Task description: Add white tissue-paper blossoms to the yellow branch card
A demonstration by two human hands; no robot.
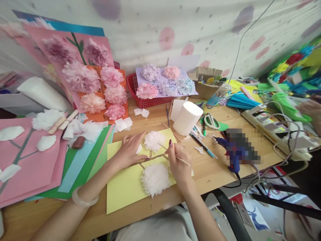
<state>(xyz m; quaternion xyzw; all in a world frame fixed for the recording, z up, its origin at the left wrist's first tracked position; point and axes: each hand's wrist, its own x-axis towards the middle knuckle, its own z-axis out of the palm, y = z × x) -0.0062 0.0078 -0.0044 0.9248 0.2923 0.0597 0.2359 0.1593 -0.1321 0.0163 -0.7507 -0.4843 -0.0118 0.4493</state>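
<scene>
My left hand (130,150) lies on a sheet of yellow paper (120,195), its fingers stretched out and holding nothing. My right hand (179,164) is closed around a thin pale stick (183,161), whose tip reaches the edge of a fluffy white paper flower (151,141). A larger white paper flower (155,179) sits lower on the sheet. Between the two runs a brown branch (156,157) with short side stems. Part of a small white petal shape (138,149) shows beside my left fingers; my right hand hides the sheet's right side.
A white paper roll (188,117) stands behind the sheet, near pens and scissors (211,121). To the right are a blue glue gun (235,155) and a power strip (271,134). Pink sheets (37,160) lie left; a red basket (150,99) stands behind. Another person's hand (311,110) is far right.
</scene>
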